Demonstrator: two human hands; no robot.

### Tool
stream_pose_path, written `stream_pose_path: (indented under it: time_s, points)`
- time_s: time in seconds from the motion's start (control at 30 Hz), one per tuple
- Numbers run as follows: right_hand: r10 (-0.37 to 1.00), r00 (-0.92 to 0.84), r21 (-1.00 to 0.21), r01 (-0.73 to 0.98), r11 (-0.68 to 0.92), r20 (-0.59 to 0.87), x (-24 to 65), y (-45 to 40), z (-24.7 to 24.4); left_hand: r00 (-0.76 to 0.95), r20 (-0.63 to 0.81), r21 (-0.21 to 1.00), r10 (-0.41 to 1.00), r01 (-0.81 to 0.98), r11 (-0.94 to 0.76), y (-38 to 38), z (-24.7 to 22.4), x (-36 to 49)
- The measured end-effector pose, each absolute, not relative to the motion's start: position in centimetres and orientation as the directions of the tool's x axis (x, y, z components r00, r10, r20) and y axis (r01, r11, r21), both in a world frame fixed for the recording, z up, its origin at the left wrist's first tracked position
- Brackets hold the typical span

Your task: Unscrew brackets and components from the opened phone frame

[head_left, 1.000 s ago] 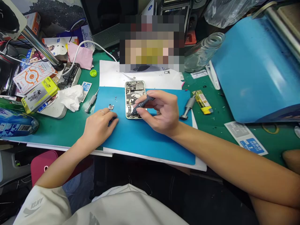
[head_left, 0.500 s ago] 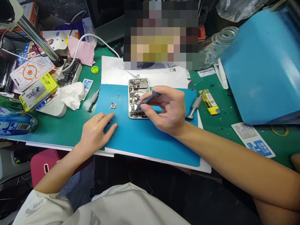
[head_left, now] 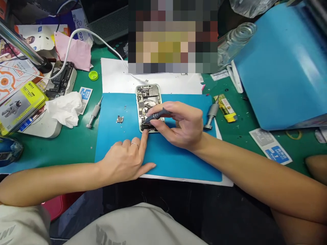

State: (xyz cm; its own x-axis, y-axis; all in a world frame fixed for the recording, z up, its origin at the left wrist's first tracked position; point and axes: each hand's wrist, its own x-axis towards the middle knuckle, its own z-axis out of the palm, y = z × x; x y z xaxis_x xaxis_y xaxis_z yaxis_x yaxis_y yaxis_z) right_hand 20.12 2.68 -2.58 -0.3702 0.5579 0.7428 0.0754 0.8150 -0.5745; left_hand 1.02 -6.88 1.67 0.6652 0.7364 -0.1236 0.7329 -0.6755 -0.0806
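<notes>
An opened phone (head_left: 149, 102) lies on the blue mat (head_left: 178, 163), its inner boards and flex parts showing. My right hand (head_left: 182, 124) is closed on dark tweezers (head_left: 157, 115), whose tip is down at the lower part of the phone's inside. The tweezers' exact contact is too small to make out. With its index finger stretched out, my left hand (head_left: 125, 156) touches the phone's bottom edge. That hand holds nothing; its thumb is apart and the other fingers are bent. Left of the phone sits a small metal phone part (head_left: 120, 119) with tiny bits around it.
One screwdriver (head_left: 94, 114) lies left of the mat, another screwdriver (head_left: 212, 114) at its right edge. Crumpled tissue (head_left: 66, 109), a yellow battery box (head_left: 21, 105) and another opened phone (head_left: 61, 80) are at left. At right are a glass jar (head_left: 236, 44) and a blue sheet (head_left: 281, 68).
My left hand has moved right, from beside the small metal part to the phone's bottom edge. My right hand keeps the tweezers over the phone's lower part. The view has shifted slightly.
</notes>
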Motion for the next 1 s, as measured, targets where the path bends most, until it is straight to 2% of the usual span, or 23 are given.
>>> stream_pose_path:
  time_s: [0.17, 0.43, 0.8, 1.0]
  points:
    - [0.547, -0.391, -0.559, 0.095, 0.824, 0.74, 20.21, 2.64, -2.21, 0.703, -0.1, -0.05, 0.705, 0.704, -0.709, -6.81, 1.3, 0.73]
    - [0.422, -0.395, -0.418, 0.101, 0.903, 0.816, 20.37, 3.04, -2.19, 0.708, -0.135, 0.035, 0.693, 0.703, -0.711, -6.7, 1.42, 0.81]
    - [0.442, -0.373, -0.435, 0.107, 0.894, 0.816, 20.13, 2.9, -2.28, 0.694, -0.14, 0.039, 0.706, 0.716, -0.697, -6.84, 1.13, 0.83]
    - [0.44, -0.431, -0.437, 0.112, 0.893, 0.788, 20.4, 2.71, -2.5, 0.697, -0.139, 0.05, 0.703, 0.714, -0.698, -6.73, 1.07, 0.77]
